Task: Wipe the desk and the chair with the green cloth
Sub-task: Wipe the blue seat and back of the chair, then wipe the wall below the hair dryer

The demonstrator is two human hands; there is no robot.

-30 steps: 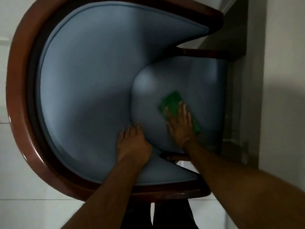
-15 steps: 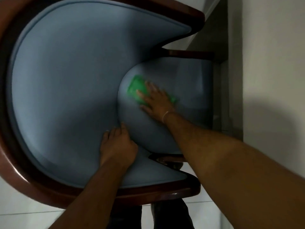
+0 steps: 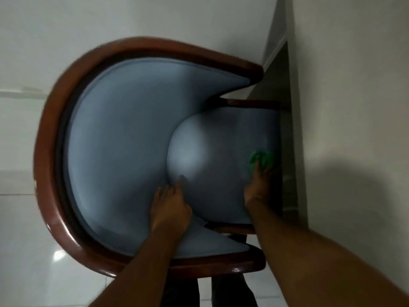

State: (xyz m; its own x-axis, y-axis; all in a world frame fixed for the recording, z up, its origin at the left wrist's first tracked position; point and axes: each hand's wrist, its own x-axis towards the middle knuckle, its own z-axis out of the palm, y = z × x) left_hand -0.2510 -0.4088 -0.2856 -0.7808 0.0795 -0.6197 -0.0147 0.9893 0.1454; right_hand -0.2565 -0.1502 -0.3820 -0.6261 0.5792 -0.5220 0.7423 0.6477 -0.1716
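A pale tiled floor is seen at the left, with a bright glint of light on it near the lower left. On it stands a tub chair, viewed from above: a curved reddish-brown wooden rim wraps around a blue-grey padded backrest that sweeps from the upper arm round to the lower arm. The rounded blue-grey seat cushion is set inside that curve, its open front edge facing right. The left hand is laid flat, fingers together and extended, where the lower part of the backrest padding meets the rear of the seat cushion; nothing is held in it. Further right, the right hand is pressed down on the seat cushion near its front right edge, and the green cloth is bunched under its fingertips, pinned against the upholstery; whether the fingers curl around the cloth cannot be told because of blur. Both bare forearms enter from the bottom of the view. Just beyond the chair's front edge a grey vertical panel is seen, and a plain light wall fills the right side, with a shadow cast on it.
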